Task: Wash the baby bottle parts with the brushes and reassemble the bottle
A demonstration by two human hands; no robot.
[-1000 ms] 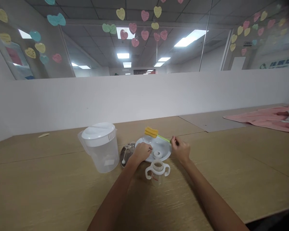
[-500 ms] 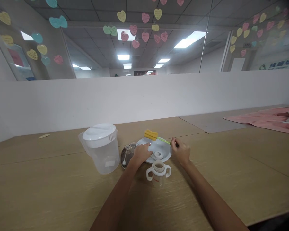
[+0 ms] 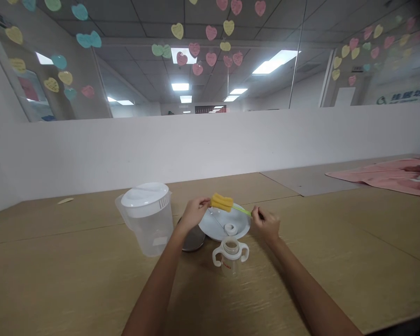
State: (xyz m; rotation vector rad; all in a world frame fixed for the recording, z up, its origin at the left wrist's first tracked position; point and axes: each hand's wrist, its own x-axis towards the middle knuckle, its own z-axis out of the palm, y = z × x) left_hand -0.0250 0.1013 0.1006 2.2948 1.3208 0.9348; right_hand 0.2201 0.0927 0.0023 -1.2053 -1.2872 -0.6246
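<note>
A sponge brush (image 3: 222,202) with a yellow head and a green handle is held above a white bowl (image 3: 243,227). My right hand (image 3: 267,223) is closed on the handle's dark end. At the left end of the sponge, my left hand (image 3: 195,212) pinches its tip between the fingers. Inside the bowl lies a white ring (image 3: 230,229). Nearer to me a clear bottle (image 3: 230,256) with two white handles stands upright, its mouth uncovered. A dark round dish (image 3: 195,239) sits left of the bowl, partly hidden by my left hand and wrist.
A clear pitcher (image 3: 154,233) with a white lid stands left of my left arm. Pink cloth (image 3: 381,172) lies at the far right of the wooden table (image 3: 73,270). A small pale flat piece (image 3: 66,200) is at the back left, before the white wall.
My left hand has risen and moved left from over the bowl to the sponge's tip. The brush and my right hand have shifted slightly right and down in the view.
</note>
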